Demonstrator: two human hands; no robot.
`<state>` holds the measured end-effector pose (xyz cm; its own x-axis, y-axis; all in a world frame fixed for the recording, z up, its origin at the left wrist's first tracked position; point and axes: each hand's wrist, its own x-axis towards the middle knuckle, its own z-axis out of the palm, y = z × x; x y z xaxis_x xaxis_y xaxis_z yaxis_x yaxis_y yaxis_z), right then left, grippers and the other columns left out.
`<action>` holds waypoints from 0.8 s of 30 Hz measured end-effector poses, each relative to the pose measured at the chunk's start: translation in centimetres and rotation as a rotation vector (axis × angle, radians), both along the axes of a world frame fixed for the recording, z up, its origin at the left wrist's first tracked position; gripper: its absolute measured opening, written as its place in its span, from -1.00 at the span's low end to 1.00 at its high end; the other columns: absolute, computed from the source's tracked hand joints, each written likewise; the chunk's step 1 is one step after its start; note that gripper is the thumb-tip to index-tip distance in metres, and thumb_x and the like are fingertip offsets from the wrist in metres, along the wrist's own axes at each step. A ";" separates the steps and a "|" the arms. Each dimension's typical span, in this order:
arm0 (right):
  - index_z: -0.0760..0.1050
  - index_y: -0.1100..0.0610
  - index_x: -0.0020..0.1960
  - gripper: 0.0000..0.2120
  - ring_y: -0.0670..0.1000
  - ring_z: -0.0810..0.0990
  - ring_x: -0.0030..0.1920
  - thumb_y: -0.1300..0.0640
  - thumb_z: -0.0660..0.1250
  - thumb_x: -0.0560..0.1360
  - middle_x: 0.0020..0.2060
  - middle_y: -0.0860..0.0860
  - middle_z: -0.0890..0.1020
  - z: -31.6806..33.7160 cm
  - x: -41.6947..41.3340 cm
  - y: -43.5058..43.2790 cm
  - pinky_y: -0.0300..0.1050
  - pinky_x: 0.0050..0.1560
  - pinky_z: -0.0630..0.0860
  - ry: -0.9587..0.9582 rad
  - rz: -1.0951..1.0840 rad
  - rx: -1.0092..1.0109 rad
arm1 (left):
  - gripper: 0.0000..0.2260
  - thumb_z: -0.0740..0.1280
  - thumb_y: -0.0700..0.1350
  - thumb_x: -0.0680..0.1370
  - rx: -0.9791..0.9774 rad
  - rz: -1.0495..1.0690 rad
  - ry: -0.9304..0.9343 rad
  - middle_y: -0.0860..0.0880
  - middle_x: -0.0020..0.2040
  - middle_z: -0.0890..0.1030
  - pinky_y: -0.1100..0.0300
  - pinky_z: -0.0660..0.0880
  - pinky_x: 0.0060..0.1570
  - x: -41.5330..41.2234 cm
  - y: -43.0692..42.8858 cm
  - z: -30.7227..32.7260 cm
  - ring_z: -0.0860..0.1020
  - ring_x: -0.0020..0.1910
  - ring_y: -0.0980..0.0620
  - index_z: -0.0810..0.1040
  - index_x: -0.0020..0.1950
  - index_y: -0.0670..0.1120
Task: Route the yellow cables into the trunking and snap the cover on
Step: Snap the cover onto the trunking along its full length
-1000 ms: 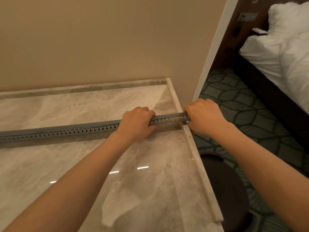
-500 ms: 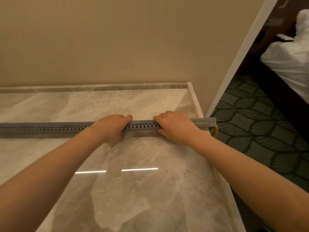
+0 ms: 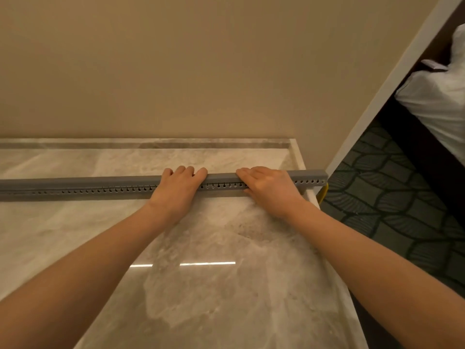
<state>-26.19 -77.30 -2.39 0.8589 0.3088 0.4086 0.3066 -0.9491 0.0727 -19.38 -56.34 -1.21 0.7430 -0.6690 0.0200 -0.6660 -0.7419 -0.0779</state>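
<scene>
- Grey trunking lies left-to-right across the marble counter, its right end overhanging the edge, where a yellow cable loops out.
- Over its top the left hand curls its fingers; the right hand presses flat-fingered just beside it (nearer the overhang).
- Most of the length runs away leftward, so pressing likely heads that way.

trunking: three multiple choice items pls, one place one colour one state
1. Where is the trunking's right end?
A. against the wall
B. past the counter's right edge
C. on the carpet
2. What colour is the cable below that end?
A. yellow
B. red
C. white
3. What are the hands doing?
A. both lifted clear
B. one holds a tool
C. left hand and right hand both rest on it
1 B, it overhangs; 2 A, yellow shows there; 3 C, both lie on it.
</scene>
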 end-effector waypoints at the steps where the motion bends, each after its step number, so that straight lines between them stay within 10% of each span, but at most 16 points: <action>1: 0.58 0.22 0.02 -0.61 0.05 0.64 -0.28 0.28 0.55 0.21 -0.20 0.03 0.69 -0.1 0.3 -0.3 -0.21 -0.51 0.46 -0.034 0.002 -0.001 | -0.55 0.20 -0.38 0.40 -0.015 -0.005 -0.022 -0.05 -0.03 0.41 0.08 0.23 0.00 0.4 -0.3 0.0 0.34 -0.04 -0.07 0.25 0.23 -0.05; 24: 0.65 0.19 0.00 -0.50 0.05 0.69 -0.16 0.26 0.64 0.08 -0.12 0.06 0.71 -1.4 8.7 -3.7 -0.08 -0.32 0.63 -0.099 -0.001 0.202 | -0.52 0.21 -0.34 0.46 0.035 0.009 -0.101 -0.14 0.09 0.43 0.06 0.27 0.08 8.9 -3.9 -0.2 0.38 0.09 -0.15 0.23 0.34 -0.07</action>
